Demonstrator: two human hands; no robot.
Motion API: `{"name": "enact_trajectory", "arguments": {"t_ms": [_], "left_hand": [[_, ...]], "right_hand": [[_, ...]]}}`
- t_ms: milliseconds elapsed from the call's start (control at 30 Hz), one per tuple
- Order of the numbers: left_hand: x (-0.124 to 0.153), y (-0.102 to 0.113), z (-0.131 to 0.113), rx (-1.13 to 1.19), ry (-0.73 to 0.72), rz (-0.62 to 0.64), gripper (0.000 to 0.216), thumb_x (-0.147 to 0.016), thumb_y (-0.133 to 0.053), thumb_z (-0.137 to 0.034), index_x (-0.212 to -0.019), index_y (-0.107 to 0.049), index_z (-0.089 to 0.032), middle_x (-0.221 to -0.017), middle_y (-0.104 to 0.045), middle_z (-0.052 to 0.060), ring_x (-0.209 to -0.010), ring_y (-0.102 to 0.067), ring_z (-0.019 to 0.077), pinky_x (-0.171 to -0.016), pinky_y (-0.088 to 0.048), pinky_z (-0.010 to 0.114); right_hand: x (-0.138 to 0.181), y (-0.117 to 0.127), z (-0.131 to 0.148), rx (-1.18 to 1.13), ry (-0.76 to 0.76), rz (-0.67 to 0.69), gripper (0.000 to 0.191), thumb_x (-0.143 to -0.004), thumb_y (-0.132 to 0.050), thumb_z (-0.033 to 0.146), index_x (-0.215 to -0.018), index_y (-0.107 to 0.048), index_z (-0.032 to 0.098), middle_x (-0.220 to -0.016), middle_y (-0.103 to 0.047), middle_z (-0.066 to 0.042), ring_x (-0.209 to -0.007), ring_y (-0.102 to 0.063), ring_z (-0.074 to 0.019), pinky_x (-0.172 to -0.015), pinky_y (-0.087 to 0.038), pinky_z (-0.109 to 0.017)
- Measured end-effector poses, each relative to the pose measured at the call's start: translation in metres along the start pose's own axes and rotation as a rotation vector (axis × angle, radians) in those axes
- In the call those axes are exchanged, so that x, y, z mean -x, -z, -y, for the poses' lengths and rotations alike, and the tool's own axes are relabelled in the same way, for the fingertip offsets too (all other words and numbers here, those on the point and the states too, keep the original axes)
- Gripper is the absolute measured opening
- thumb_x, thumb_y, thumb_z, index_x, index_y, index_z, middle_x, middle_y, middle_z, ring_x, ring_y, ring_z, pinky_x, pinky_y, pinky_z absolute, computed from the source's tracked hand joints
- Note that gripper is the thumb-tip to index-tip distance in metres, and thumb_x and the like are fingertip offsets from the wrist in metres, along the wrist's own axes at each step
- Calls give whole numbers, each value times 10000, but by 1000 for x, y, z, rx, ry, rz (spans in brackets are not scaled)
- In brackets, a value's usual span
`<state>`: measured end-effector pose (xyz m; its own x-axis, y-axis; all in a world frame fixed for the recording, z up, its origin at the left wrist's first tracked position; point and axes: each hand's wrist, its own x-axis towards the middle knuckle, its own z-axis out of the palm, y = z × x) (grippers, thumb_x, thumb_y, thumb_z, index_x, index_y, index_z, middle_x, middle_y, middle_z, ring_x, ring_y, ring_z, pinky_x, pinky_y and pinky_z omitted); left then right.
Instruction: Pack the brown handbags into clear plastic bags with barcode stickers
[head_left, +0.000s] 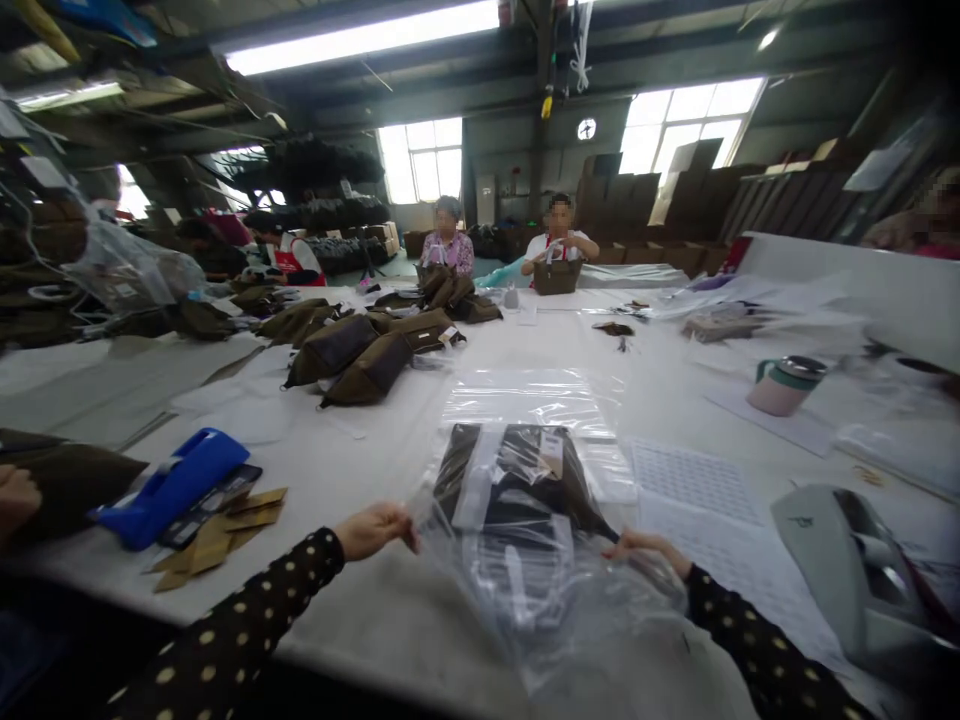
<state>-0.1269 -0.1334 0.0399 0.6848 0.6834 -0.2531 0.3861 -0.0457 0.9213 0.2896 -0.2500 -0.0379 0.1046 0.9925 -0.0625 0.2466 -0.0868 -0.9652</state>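
Observation:
In front of me on the white table (pixel 390 450) lies a clear plastic bag (pixel 517 395), with a dark brown fabric bag (pixel 510 470) inside it. A small tan tag (pixel 552 455) shows on the fabric through the film. My left hand (pixel 379 530) pinches the plastic at the left of its near end. On the opposite side my right hand (pixel 645 548) grips the film near the fabric bag's lower right corner. The near end of the plastic hangs loose and crumpled between and below my hands.
To the left are a blue tape dispenser (pixel 176 485) and brown card tags (pixel 225 530). Brown bags (pixel 367 360) are piled further back. Printed sheets (pixel 697 490), a grey machine (pixel 847 560) and a pink mug (pixel 787 385) stand right. Co-workers sit across the table; another person's hand (pixel 16 500) shows far left.

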Motion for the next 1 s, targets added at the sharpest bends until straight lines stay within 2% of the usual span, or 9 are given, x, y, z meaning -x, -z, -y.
{"name": "enact_trajectory", "arguments": {"t_ms": [67,133,233,367,467,633,733,867,1000], "left_hand": [[5,-23,16,-50,48,55,408,-734,-521,-558,-614,-701,-212,-683,-707,37,-726,-641,194,-793,-462,275],[10,-35,23,-111,86,50,377,-741,-510,-529,-624,-702,-227,-715,-709,18,-764,-633,191,-863,-429,281],[20,-33,22,-265,160,0,203,-664,-574,-387,-706,-717,-248,-784,-714,8,-821,-630,224,-894,-417,316],[22,-14,5,-459,213,60,393,-563,-493,-163,-850,-716,-314,-946,-697,-23,-960,-601,261,-935,-401,342],[-2,-25,-25,-488,98,67,424,-593,-464,-134,-889,-703,-320,-984,-683,-29,-981,-588,251,-925,-416,313],[-83,-127,-94,-495,-269,241,284,-760,-463,-169,-924,-673,-268,-930,-677,14,-858,-615,203,-769,-473,249],[-148,-204,-107,-464,-450,295,284,-793,-442,-177,-977,-652,-230,-945,-676,36,-878,-617,194,-814,-467,279],[-218,-281,-81,-679,-525,316,481,-802,-514,-349,-1251,-476,-181,-1328,-458,112,-1246,-373,288,-1040,-266,459],[-241,-305,-51,-1018,-388,531,687,-770,-521,-506,-1345,-320,-188,-1441,-269,114,-1327,-190,320,-1037,-165,573]], "right_hand": [[14,-19,-27,1,-34,88,345,-564,-689,480,-432,-546,195,-486,-596,-34,-602,-646,-261,-805,-495,-440],[25,-27,-43,19,-28,100,334,-620,-655,464,-442,-549,202,-503,-607,-25,-642,-650,-255,-1005,-317,-488],[44,-24,-51,61,-7,144,270,-644,-637,460,-568,-624,200,-661,-675,-52,-803,-649,-288,-1067,-93,-547],[88,-2,-50,46,135,169,502,-571,-690,448,-1011,-635,213,-1084,-631,-106,-1081,-532,-308,-1024,-261,-519],[124,24,-58,-1,117,40,471,-646,-645,421,-1065,-598,211,-1124,-607,-102,-1067,-543,-267,-937,-412,-434],[158,80,-96,163,-117,-571,303,-770,-537,379,-1002,-587,191,-1035,-625,-90,-966,-591,-218,-890,-470,-380],[160,105,-120,420,-167,-870,369,-791,-479,407,-1078,-547,185,-1093,-594,-103,-971,-578,-224,-897,-461,-398],[154,114,-146,783,-148,-949,453,-801,-423,394,-1150,-524,124,-1112,-589,-149,-1037,-536,-271,-914,-433,-441],[148,111,-156,897,-107,-965,489,-789,-444,383,-1185,-504,103,-1058,-625,-140,-1009,-548,-279,-857,-463,-436]]}}
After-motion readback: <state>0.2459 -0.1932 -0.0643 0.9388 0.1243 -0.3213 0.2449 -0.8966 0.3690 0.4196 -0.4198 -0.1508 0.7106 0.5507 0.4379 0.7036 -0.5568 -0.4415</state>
